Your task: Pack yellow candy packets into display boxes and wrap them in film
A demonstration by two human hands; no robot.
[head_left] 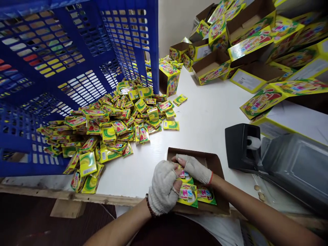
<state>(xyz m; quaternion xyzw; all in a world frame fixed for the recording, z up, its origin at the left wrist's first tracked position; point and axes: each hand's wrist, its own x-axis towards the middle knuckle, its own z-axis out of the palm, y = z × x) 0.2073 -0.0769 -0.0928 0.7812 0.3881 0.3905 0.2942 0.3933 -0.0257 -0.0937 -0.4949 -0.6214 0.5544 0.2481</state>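
Observation:
My left hand [164, 188], in a white fingerless glove, is closed with curled fingers at the left side of a shallow brown cardboard box [219, 177]. My right hand [196, 168], gloved the same way, reaches over the box's far part with its fingers bent down. Between them is a small yellow-green packet [186, 177], which both hands' fingertips seem to grip; the contact is partly hidden. More printed packets lie flat inside the box, one in front [189, 194] and another at its right [206, 195].
A blue plastic crate [151, 41] lies tipped at the left, with a heap of small packets [110, 131] spilling from it. Open yellow cartons [212, 68] pile up at the back right. A black tape dispenser [238, 147] stands right of the box on the white table [202, 116].

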